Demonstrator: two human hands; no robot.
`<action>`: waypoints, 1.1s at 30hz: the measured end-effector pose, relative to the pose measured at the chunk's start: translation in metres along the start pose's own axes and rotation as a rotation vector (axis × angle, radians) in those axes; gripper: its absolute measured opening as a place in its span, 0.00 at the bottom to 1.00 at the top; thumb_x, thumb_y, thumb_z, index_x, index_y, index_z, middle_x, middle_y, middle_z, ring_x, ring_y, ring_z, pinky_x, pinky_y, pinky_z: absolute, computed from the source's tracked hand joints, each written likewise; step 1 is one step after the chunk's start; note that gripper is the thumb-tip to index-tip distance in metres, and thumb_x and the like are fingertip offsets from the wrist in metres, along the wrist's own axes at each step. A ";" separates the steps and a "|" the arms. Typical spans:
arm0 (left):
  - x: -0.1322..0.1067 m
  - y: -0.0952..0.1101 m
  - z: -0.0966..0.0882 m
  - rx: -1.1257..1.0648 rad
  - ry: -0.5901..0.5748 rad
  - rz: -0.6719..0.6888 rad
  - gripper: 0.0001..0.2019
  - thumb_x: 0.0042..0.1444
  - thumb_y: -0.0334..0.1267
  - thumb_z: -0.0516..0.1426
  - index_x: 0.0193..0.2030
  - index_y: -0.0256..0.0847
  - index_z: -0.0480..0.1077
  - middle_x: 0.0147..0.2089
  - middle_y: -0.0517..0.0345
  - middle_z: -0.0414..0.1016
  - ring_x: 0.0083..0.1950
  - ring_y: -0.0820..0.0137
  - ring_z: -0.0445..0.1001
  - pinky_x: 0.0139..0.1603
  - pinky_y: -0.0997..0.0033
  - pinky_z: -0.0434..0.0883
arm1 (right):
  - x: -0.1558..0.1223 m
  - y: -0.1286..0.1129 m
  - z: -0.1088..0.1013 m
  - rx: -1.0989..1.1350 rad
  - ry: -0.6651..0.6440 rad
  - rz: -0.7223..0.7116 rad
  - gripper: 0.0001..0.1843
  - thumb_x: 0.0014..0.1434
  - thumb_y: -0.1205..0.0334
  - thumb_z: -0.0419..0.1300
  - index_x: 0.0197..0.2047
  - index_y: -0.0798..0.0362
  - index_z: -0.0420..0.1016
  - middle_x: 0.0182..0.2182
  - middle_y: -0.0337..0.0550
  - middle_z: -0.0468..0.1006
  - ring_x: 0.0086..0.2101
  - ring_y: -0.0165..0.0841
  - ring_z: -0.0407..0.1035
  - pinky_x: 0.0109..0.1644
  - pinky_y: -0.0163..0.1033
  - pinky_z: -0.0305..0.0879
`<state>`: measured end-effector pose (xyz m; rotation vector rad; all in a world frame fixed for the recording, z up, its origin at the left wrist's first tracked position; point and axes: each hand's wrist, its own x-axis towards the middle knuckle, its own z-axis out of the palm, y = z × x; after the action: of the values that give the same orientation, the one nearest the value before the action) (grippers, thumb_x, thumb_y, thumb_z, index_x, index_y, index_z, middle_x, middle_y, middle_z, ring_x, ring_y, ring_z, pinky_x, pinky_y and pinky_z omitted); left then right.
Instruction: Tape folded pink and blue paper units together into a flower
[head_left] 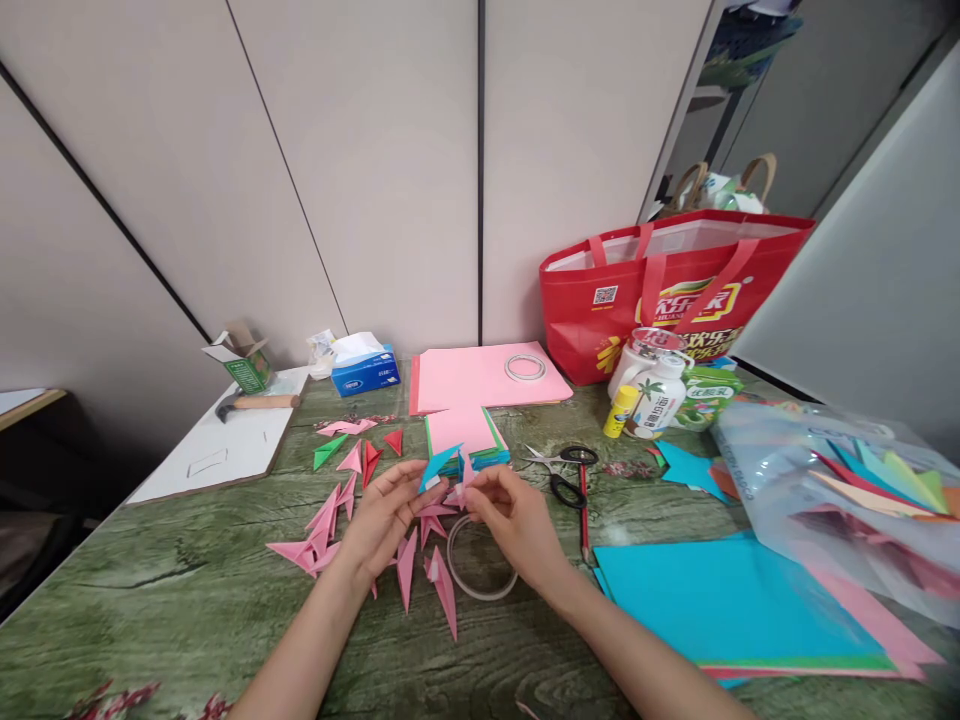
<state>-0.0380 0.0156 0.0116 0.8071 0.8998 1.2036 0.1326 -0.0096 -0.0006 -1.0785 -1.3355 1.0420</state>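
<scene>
My left hand (388,507) pinches a blue folded paper piece (441,466) with a small white patch near its lower end. Close beside it, my right hand (512,512) grips a pink folded paper piece (466,472) between thumb and fingers. Whether the two pieces touch is hard to make out. Several pink folded pieces (322,528) are scattered left of and below my hands, with a green one (328,453) and red ones (370,462) farther back. A roll of tape (480,592) lies flat under my right hand. Behind my fingers sits a stack of small paper squares (461,428).
Scissors (564,476) and a red pencil (585,520) lie to the right, near a glue stick (621,412) and a white bottle (654,398). Blue sheets (720,595) and a plastic bag (757,470) cover the right side. A hammer (259,402) rests on a white board (225,455).
</scene>
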 end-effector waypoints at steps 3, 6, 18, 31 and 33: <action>-0.006 -0.003 0.008 0.073 -0.081 -0.013 0.11 0.42 0.33 0.64 0.35 0.36 0.74 0.38 0.52 0.76 0.39 0.64 0.76 0.43 0.61 0.73 | -0.002 -0.002 0.002 -0.043 -0.003 -0.088 0.11 0.50 0.58 0.61 0.36 0.52 0.69 0.34 0.44 0.74 0.33 0.34 0.70 0.35 0.38 0.70; -0.011 -0.007 0.015 0.175 -0.204 -0.028 0.11 0.43 0.34 0.63 0.36 0.37 0.73 0.39 0.52 0.76 0.38 0.65 0.75 0.39 0.65 0.74 | -0.003 -0.005 0.002 -0.036 -0.005 -0.099 0.11 0.48 0.61 0.62 0.37 0.52 0.71 0.34 0.43 0.75 0.34 0.33 0.70 0.36 0.38 0.70; -0.011 -0.005 0.016 0.169 -0.230 -0.042 0.16 0.44 0.37 0.63 0.42 0.38 0.72 0.36 0.53 0.77 0.33 0.67 0.75 0.36 0.61 0.75 | 0.005 -0.006 -0.011 -0.222 -0.138 -0.228 0.06 0.51 0.66 0.59 0.35 0.50 0.75 0.29 0.42 0.74 0.29 0.32 0.69 0.31 0.36 0.67; -0.014 -0.007 0.019 0.249 -0.174 -0.078 0.15 0.47 0.38 0.61 0.42 0.39 0.70 0.39 0.55 0.75 0.35 0.69 0.74 0.34 0.67 0.75 | -0.009 0.013 -0.007 -0.484 -0.010 -0.660 0.10 0.58 0.69 0.53 0.39 0.51 0.74 0.34 0.46 0.72 0.35 0.31 0.67 0.36 0.35 0.67; -0.014 -0.007 0.020 0.257 -0.192 -0.094 0.15 0.47 0.38 0.61 0.43 0.38 0.70 0.39 0.55 0.75 0.35 0.69 0.75 0.35 0.66 0.75 | -0.009 0.015 -0.008 -0.500 -0.003 -0.674 0.10 0.59 0.69 0.53 0.38 0.52 0.75 0.34 0.46 0.72 0.34 0.31 0.67 0.35 0.35 0.67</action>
<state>-0.0188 -0.0007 0.0155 1.0556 0.9340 0.9219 0.1408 -0.0154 -0.0164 -0.8622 -1.8382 0.2117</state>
